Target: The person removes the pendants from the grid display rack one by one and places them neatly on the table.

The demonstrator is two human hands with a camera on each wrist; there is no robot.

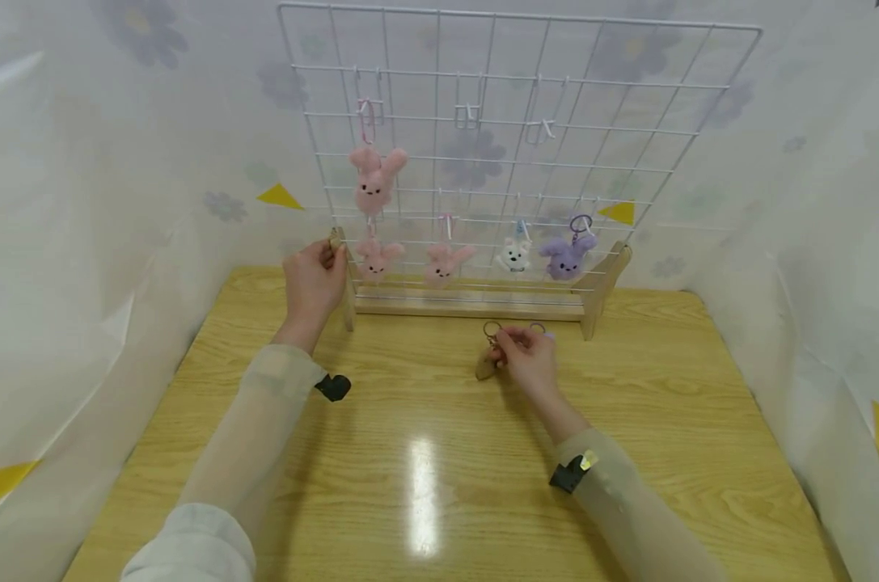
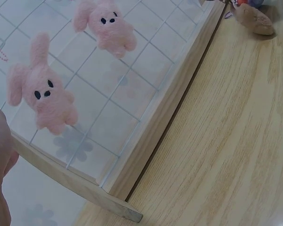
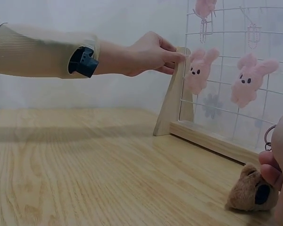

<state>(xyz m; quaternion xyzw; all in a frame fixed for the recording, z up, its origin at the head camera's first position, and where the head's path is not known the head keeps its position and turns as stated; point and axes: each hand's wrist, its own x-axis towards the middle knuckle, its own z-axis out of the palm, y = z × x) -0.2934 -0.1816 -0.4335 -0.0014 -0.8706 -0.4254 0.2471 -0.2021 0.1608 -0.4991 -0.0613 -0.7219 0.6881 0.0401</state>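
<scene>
My left hand (image 1: 315,279) grips the top of the wooden side support (image 3: 172,103) at the left end of a white wire grid rack (image 1: 493,170). Just in front of the rack, my right hand (image 1: 532,360) pinches a brown plush keychain (image 1: 486,365) low at the tabletop. Its metal ring (image 1: 492,329) sticks up beside the fingers, and a dark patch marks the plush in the right wrist view. Behind the right hand, a second ring (image 1: 537,327) and a bit of purple show; the rest there is hidden by the hand.
On the rack hang an upper pink plush bunny (image 1: 375,182), two lower pink bunnies (image 2: 48,94) (image 2: 108,28), a white plush animal (image 1: 515,255) and a purple plush bunny (image 1: 568,257). White hooks (image 1: 467,115) line the upper row. The wooden table (image 1: 381,453) spreads in front.
</scene>
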